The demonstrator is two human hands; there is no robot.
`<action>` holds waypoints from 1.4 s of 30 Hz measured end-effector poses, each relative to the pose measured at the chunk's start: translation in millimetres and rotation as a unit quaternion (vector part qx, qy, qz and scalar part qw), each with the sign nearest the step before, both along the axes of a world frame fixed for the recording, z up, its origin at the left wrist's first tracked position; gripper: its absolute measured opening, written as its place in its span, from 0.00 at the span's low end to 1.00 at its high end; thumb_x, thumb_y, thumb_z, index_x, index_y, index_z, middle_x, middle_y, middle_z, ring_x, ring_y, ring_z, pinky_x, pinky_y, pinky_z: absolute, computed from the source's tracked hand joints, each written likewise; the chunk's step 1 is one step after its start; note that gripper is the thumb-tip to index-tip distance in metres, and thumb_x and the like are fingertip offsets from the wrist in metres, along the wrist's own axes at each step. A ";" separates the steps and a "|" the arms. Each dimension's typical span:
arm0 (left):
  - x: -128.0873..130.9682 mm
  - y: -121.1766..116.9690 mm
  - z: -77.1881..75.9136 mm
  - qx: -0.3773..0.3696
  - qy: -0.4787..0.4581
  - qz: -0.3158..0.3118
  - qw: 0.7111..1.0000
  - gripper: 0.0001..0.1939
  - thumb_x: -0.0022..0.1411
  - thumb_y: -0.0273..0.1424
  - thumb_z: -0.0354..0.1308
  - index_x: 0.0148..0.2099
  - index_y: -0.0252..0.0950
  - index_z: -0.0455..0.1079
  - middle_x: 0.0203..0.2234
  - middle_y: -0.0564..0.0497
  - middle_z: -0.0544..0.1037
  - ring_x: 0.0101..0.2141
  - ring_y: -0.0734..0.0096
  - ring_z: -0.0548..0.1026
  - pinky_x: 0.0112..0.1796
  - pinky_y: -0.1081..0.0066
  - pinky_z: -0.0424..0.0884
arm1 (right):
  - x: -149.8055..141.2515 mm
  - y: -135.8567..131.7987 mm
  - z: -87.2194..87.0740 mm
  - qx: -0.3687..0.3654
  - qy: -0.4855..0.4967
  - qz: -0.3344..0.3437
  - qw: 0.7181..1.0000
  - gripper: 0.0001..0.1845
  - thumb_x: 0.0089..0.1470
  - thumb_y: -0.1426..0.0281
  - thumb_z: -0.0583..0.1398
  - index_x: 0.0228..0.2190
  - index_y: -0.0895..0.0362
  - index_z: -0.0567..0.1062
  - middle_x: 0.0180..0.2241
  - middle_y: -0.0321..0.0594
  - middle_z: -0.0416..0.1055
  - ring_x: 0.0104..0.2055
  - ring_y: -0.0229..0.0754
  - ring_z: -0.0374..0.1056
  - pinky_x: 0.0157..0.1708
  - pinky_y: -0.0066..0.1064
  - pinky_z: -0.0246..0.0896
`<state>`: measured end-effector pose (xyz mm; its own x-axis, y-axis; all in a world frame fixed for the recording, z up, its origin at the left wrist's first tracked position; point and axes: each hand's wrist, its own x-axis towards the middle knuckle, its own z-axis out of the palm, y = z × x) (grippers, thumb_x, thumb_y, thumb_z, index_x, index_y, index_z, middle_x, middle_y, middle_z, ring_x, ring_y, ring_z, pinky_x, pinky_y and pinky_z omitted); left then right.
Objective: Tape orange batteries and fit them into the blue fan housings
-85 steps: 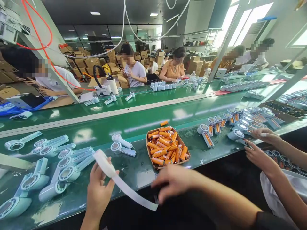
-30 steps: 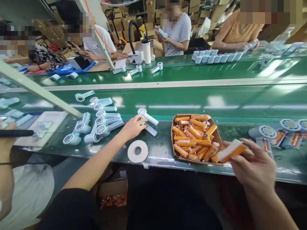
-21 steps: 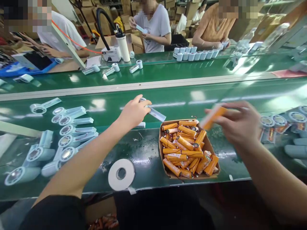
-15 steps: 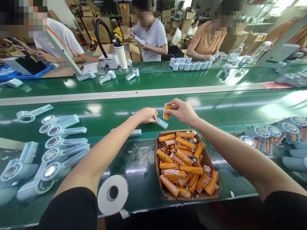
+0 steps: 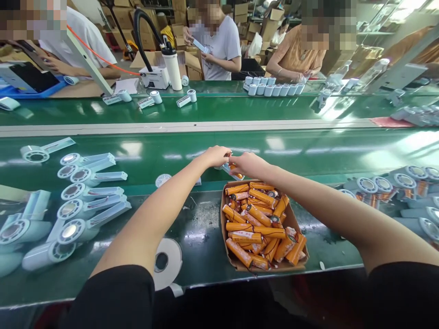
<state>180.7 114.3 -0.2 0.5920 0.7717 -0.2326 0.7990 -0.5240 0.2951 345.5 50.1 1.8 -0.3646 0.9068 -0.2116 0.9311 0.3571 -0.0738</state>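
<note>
Above the near green belt my two hands meet. My left hand is closed around a light-blue fan housing, whose open handle points down and to the right; the rest of it is hidden behind the hand. My right hand is closed on an orange battery, which lies at the open handle; whether it is fully inside, I cannot tell. Just below stands a cardboard box heaped with wired orange batteries. Another fan housing lies partly behind my left forearm.
Several open fan housings lie at the left, and more with batteries in their handles at the right. A roll of white tape lies near the front edge. Across the belt, co-workers handle parts beside a row of light-blue pieces.
My right hand has moved left and down, bringing the battery to the housing's handle. My left hand has shifted slightly right and up. The view has tilted a little.
</note>
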 end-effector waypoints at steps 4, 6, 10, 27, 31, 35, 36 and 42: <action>8.2 -3.1 1.1 0.003 -0.012 0.016 1.000 0.11 0.62 0.31 0.57 0.44 0.41 0.79 0.40 0.50 0.85 0.40 0.62 0.80 0.39 0.70 0.69 | -9.9 3.2 0.3 -0.030 -0.070 0.046 0.996 0.24 0.68 0.52 0.59 0.54 0.53 0.81 0.42 0.53 0.82 0.44 0.56 0.78 0.38 0.36 0.63; 13.8 -3.5 3.6 0.007 -0.021 0.026 0.999 0.10 0.63 0.30 0.58 0.44 0.40 0.79 0.41 0.49 0.85 0.41 0.62 0.80 0.40 0.70 0.70 | -8.4 10.6 -2.0 -0.047 -0.081 0.077 0.993 0.23 0.67 0.52 0.61 0.51 0.54 0.83 0.41 0.52 0.82 0.43 0.54 0.78 0.38 0.36 0.62; 0.3 -18.5 14.9 0.050 -0.064 0.084 0.993 0.17 0.68 0.33 0.57 0.57 0.38 0.75 0.54 0.42 0.81 0.52 0.57 0.78 0.48 0.66 0.71 | 12.6 32.6 -6.4 0.027 0.002 0.091 0.995 0.13 0.59 0.59 0.70 0.38 0.55 0.87 0.28 0.41 0.82 0.28 0.39 0.73 0.31 0.30 0.54; -221.7 -336.7 -61.2 0.362 -0.135 0.005 0.922 0.14 0.65 0.23 0.62 0.52 0.39 0.76 0.49 0.42 0.83 0.56 0.47 0.74 0.56 0.51 0.74 | -36.7 -215.4 26.0 -0.186 0.637 -0.029 0.748 0.37 0.60 0.38 0.60 0.55 0.54 0.77 0.48 0.46 0.77 0.38 0.41 0.72 0.36 0.33 0.69; -183.8 -341.6 -31.3 0.435 -0.236 0.034 0.868 0.16 0.63 0.26 0.68 0.53 0.37 0.75 0.43 0.43 0.83 0.56 0.47 0.75 0.54 0.53 0.76 | -70.7 -254.5 10.0 -0.370 0.542 0.008 0.754 0.48 0.49 0.51 0.75 0.66 0.53 0.67 0.57 0.48 0.76 0.32 0.35 0.73 0.30 0.26 0.68; -175.1 -334.1 -19.2 0.463 -0.258 0.053 0.846 0.17 0.60 0.24 0.70 0.51 0.37 0.75 0.42 0.42 0.83 0.63 0.40 0.70 0.58 0.45 0.72 | -71.7 -275.7 2.3 -0.441 0.473 0.059 0.761 0.22 0.64 0.52 0.64 0.44 0.59 0.82 0.35 0.40 0.83 0.20 0.31 0.67 0.23 0.24 0.61; -176.3 -330.8 -20.0 0.464 -0.259 0.066 0.844 0.18 0.59 0.24 0.71 0.51 0.38 0.75 0.42 0.42 0.83 0.63 0.39 0.69 0.59 0.44 0.72 | -67.1 -278.0 2.6 -0.424 0.438 0.100 0.786 0.20 0.67 0.54 0.62 0.40 0.59 0.83 0.32 0.39 0.82 0.20 0.31 0.67 0.23 0.24 0.60; -169.2 -321.8 -30.1 0.462 -0.267 0.105 0.839 0.21 0.60 0.21 0.70 0.54 0.38 0.73 0.44 0.42 0.82 0.61 0.41 0.72 0.57 0.45 0.74 | -13.6 -247.6 13.0 0.053 0.260 0.169 0.949 0.17 0.66 0.59 0.64 0.50 0.55 0.82 0.44 0.48 0.83 0.46 0.49 0.77 0.48 0.38 0.71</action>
